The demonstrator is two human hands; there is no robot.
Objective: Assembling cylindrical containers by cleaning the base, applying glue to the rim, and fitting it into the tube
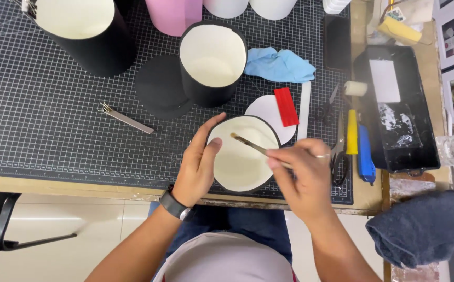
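Two bare hands work over a round black box [243, 152] with a cream lining, held at the near edge of a gridded cutting mat [54, 104]. Nothing lies inside the box but the bristle end of a thin brush [250, 144], which touches the pale inner surface near its upper left. The left hand [198, 164] is curled around the box's left wall, thumb hooked over the rim and fingers wrapped along the outside, a dark watch at the wrist. The right hand [302, 169] is pinched tight on the brush handle, fingertips closed around it at the box's right rim.

Just behind stands a taller black cylinder [212, 62], also cream-lined and holding nothing visible, with a black disc [159, 86] lying flat beside it. A larger black cylinder [83, 28] sits at the mat's far left corner, and a pink container [173, 15] stands at the top edge. To the right of the held box, a white disc [268, 112] carries a red strip [286, 106]; a blue cloth [279, 65] lies crumpled beyond it. At the far right, a black tray [402, 107] holds a white roller [383, 81] and smears of white paste. A yellow-handled tool [352, 131] and a blue one [364, 154] lie just beside the tray.
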